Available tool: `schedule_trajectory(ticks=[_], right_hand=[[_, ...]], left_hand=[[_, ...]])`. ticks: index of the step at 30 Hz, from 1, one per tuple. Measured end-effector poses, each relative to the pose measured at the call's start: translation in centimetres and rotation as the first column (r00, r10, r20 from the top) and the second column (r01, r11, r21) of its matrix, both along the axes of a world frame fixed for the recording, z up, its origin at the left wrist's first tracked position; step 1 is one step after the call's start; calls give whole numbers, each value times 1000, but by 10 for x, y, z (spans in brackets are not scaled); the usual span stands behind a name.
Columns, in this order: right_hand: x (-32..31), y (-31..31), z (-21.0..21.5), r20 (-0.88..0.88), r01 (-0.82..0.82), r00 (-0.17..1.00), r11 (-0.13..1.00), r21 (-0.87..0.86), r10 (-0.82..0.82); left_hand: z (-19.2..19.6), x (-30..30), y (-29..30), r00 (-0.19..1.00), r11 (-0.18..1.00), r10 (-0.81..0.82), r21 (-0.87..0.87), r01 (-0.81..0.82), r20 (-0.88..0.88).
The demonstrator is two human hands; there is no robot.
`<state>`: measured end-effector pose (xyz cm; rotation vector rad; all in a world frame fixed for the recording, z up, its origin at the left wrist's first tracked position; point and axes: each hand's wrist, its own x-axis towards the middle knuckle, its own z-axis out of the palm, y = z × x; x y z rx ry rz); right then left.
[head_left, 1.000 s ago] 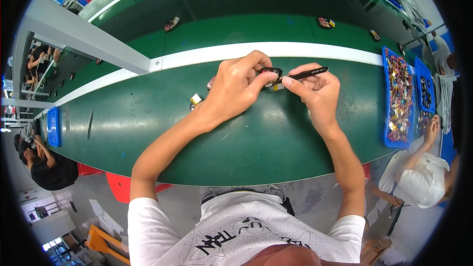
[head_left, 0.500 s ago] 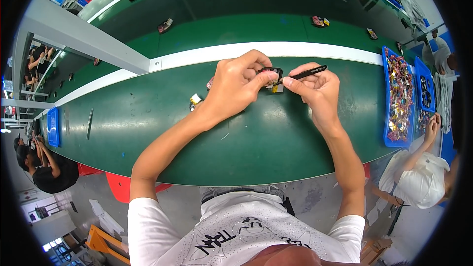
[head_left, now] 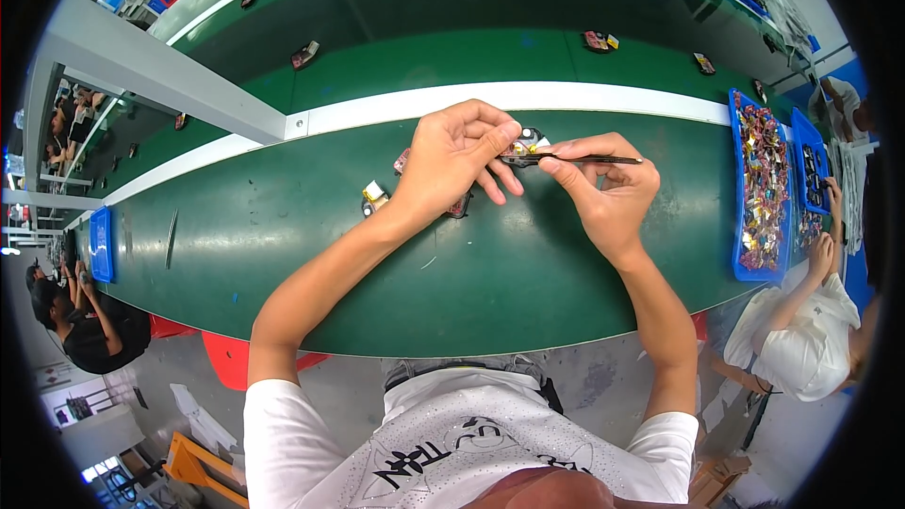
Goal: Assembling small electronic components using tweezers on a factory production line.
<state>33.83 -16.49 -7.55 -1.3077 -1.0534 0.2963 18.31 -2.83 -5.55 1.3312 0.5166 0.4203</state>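
Over the middle of the green work surface, my left hand (head_left: 460,153) pinches a small black-cased electronic unit (head_left: 530,139) at its left edge, thumb on top, other fingers loosely spread below. The unit shows a pinkish-red board and a yellow part. My right hand (head_left: 608,190) grips black tweezers (head_left: 603,159) between thumb and fingers. They lie nearly level, tips at the unit's near edge; the exact contact is too small to make out. Partly under my left hand sits another dark unit (head_left: 459,205). By my left wrist lies a unit with a white-and-yellow block (head_left: 374,195).
Beyond a white rail (head_left: 528,94), similar units (head_left: 598,41) are scattered on a green belt (head_left: 424,57). At right stand a blue tray (head_left: 762,269) of small colourful parts and a smaller blue tray (head_left: 811,160). Another blue tray (head_left: 102,243) is far left. Co-workers sit at both sides.
The tweezers have turned from slanted to nearly level. My left hand's lower fingers have spread, and a dark unit now shows beneath them. Units on the belt have shifted slightly left.
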Motion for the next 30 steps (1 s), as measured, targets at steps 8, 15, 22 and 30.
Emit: schedule_trajectory(ticks=[8,15,22,30], right_hand=[[-1,1,-3,128,8,992,996,87,-19],[-2,1,-3,84,1,996,999,37,-5],[-4,-2,0,97,27,995,999,35,-30],[-7,-3,5,-11,41,999,999,-36,-42]], left_hand=[[1,0,1,1000,999,-1,-41,2,7],[1,-3,1,1000,998,11,-60,-10,18],[3,-2,-1,998,997,42,-69,-40,35],[10,-1,-6,988,986,140,84,-144,59]])
